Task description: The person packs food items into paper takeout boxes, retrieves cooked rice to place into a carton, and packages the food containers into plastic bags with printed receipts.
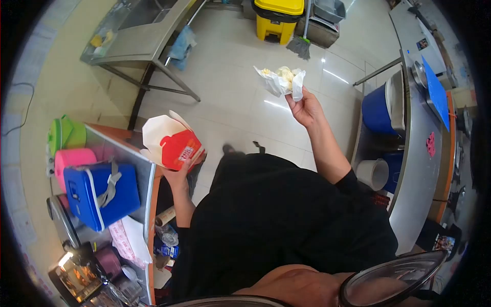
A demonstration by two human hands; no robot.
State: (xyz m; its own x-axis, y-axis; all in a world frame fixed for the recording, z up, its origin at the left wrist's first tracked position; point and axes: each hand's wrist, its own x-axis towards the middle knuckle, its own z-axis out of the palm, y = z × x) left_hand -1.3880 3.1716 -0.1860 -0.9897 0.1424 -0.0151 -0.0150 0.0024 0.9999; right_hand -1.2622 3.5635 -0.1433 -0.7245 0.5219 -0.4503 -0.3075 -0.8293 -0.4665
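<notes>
In my left hand is a red and white paper takeaway box, its top flaps standing open. The fingers wrap round its lower part, and its inside is mostly hidden from this angle. Out to the right, my right hand pinches a crumpled white paper wrapper from below. Pale, yellowish food lies in the opened wrapper; its kind I cannot make out. Box and wrapper are well apart, both held up above the tiled floor.
On the left counter stand a blue cooler box, a pink container and a green one. A steel table runs along the right. Ahead are a yellow bin, a mop and a steel sink table.
</notes>
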